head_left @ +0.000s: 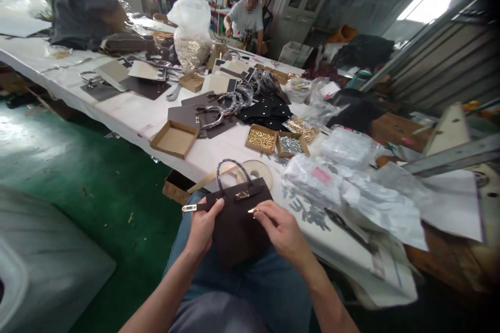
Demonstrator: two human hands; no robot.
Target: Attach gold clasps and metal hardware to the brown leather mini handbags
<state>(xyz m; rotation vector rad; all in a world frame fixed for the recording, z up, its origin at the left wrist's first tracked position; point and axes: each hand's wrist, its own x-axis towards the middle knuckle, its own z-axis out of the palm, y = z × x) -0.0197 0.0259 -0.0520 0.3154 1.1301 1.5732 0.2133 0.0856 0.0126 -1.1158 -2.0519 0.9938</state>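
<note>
A dark brown handbag panel [238, 234] with a plastic-wrapped handle [233, 162] rests on my lap. My left hand [205, 221] grips its upper left side, thumb on top near a small metal fitting. A strap with a gold-coloured metal end plate [189, 208] sticks out left past those fingers. On the panel's upper middle sits a gold-coloured clasp [242, 195]. Over the right side, my right hand [278, 222] pinches a small shiny gold-coloured metal piece [251, 211] between thumb and fingers; its exact kind is too small to tell.
On the white table stand an empty cardboard tray [174, 139], a box of gold-coloured parts [261, 138] and a box of silver-coloured parts [291, 144]. Grey strips [308, 210] and plastic bags [347, 192] lie to the right. Further back, a person [248, 15] works at the table.
</note>
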